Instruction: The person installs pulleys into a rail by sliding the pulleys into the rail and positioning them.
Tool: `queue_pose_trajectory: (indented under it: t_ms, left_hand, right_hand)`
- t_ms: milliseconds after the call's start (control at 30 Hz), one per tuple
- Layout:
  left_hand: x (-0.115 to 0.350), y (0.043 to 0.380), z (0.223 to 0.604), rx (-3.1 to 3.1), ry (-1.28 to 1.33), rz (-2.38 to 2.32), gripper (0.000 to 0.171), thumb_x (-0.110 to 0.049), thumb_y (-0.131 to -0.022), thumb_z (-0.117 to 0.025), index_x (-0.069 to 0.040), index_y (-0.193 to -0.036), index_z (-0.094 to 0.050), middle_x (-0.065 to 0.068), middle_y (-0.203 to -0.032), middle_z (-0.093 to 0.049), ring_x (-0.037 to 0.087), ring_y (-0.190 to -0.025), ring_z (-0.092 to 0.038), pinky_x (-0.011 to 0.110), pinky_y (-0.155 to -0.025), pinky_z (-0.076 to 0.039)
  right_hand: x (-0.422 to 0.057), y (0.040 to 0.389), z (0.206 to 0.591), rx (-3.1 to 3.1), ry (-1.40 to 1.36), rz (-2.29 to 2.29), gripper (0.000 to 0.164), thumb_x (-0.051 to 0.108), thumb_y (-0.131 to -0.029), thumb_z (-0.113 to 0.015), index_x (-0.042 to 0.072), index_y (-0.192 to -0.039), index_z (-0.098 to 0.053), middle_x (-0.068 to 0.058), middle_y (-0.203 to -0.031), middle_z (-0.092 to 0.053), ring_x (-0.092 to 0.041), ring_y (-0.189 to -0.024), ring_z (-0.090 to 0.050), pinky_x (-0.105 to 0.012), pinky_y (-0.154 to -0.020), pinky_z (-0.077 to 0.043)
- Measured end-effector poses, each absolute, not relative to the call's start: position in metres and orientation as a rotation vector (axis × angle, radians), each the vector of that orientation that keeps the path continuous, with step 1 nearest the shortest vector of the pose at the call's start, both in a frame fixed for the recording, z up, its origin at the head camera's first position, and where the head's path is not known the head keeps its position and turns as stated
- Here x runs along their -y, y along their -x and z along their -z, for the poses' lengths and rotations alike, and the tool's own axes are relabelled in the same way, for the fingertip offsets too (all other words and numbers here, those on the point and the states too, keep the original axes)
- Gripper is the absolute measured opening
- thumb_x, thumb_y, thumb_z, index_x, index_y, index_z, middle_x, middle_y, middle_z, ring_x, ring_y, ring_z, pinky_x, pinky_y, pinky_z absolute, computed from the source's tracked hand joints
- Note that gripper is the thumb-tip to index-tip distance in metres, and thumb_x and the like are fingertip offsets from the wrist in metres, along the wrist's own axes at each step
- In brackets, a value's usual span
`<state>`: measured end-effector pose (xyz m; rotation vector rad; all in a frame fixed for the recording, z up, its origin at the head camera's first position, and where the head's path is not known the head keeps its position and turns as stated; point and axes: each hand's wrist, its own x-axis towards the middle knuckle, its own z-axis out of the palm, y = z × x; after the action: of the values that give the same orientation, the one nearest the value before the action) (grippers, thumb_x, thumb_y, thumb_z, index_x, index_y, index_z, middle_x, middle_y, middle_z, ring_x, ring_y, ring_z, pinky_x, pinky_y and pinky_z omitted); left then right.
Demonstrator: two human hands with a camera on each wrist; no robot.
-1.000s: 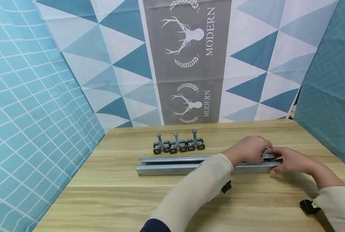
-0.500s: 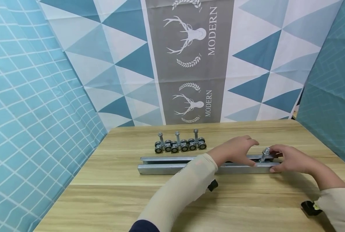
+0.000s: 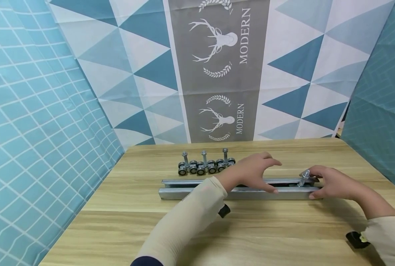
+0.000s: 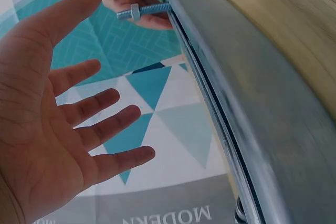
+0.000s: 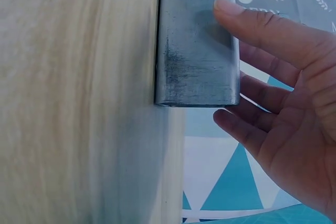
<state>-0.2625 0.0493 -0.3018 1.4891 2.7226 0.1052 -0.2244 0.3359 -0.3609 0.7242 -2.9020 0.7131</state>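
Observation:
A slotted steel channel rail (image 3: 177, 193) lies crosswise on the wooden table. At its right end a threaded bolt (image 3: 304, 178) with a nut stands up out of the slot; whatever it is fixed to is hidden inside the rail. My right hand (image 3: 335, 183) grips that end, thumb on the near face and fingers behind, as the right wrist view also shows. Over the rail's middle is my left hand (image 3: 250, 173), fingers spread and holding nothing. In the left wrist view its palm (image 4: 58, 129) is apart from the rail.
Behind the rail, three roller trolleys (image 3: 201, 168) stand in a row with their bolts upright. Patterned cloth (image 3: 217, 74) hangs past the table's far edge, and blue cloth (image 3: 51, 129) lines the left side. Black wrist devices (image 3: 357, 239) sit under both forearms.
My left hand has let go of the bolt at the rail's right end, spread its fingers and moved left along the rail. My right hand stays on the rail end.

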Motion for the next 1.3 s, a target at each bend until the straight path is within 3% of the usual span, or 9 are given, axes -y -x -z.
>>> queue_pose_trajectory:
  t_ms: [167,433,700,967,1300]
  left_hand:
    - [-0.028,0.261,0.302,-2.742,-1.506,-0.138,0.081,-0.06,-0.081,-0.068,-0.022,-0.148,-0.042,-0.001,-0.142,-0.042,0.01,-0.123,-0.045,0.024,-0.098,-0.041]
    - [0.009,0.258,0.301,-2.797,-1.491,-0.206,0.078,-0.056,-0.08,-0.072,-0.02,-0.145,-0.047,0.001,-0.138,-0.047,0.014,-0.12,-0.048,0.029,-0.097,-0.044]
    - [0.046,0.256,0.314,-2.846,-1.474,-0.238,0.075,-0.055,-0.081,-0.072,-0.017,-0.142,-0.051,0.001,-0.132,-0.051,0.013,-0.114,-0.051,0.029,-0.095,-0.045]
    - [0.071,0.253,0.321,-2.888,-1.498,-0.315,0.064,-0.047,-0.084,-0.072,-0.014,-0.137,-0.056,0.004,-0.134,-0.053,0.019,-0.121,-0.051,0.033,-0.1,-0.043]
    - [0.101,0.248,0.319,-2.978,-1.359,-0.43,0.056,-0.037,-0.083,-0.076,-0.017,-0.133,-0.06,0.002,-0.13,-0.055,0.018,-0.115,-0.054,0.036,-0.093,-0.047]
  right_hand:
    - [-0.334,0.224,0.359,2.893,-0.743,-0.651,0.054,0.031,-0.061,-0.091,0.007,-0.103,-0.066,0.004,-0.098,-0.062,-0.024,-0.095,-0.059,-0.049,-0.081,-0.049]
    - [-0.333,0.225,0.357,2.939,-0.726,-0.665,0.055,0.029,-0.062,-0.091,0.005,-0.105,-0.067,0.001,-0.098,-0.063,-0.023,-0.093,-0.058,-0.05,-0.08,-0.049]
    - [-0.332,0.226,0.357,2.956,-0.738,-0.694,0.056,0.024,-0.064,-0.09,0.004,-0.11,-0.067,0.002,-0.097,-0.062,-0.013,-0.085,-0.055,-0.032,-0.068,-0.049]
    - [-0.334,0.226,0.358,2.988,-0.715,-0.727,0.053,0.023,-0.065,-0.089,0.004,-0.108,-0.065,0.001,-0.094,-0.06,-0.012,-0.082,-0.053,-0.03,-0.066,-0.047]
    - [-0.332,0.228,0.36,2.981,-0.734,-0.719,0.051,0.024,-0.066,-0.089,0.006,-0.107,-0.065,0.002,-0.093,-0.06,-0.012,-0.081,-0.052,-0.03,-0.065,-0.045]
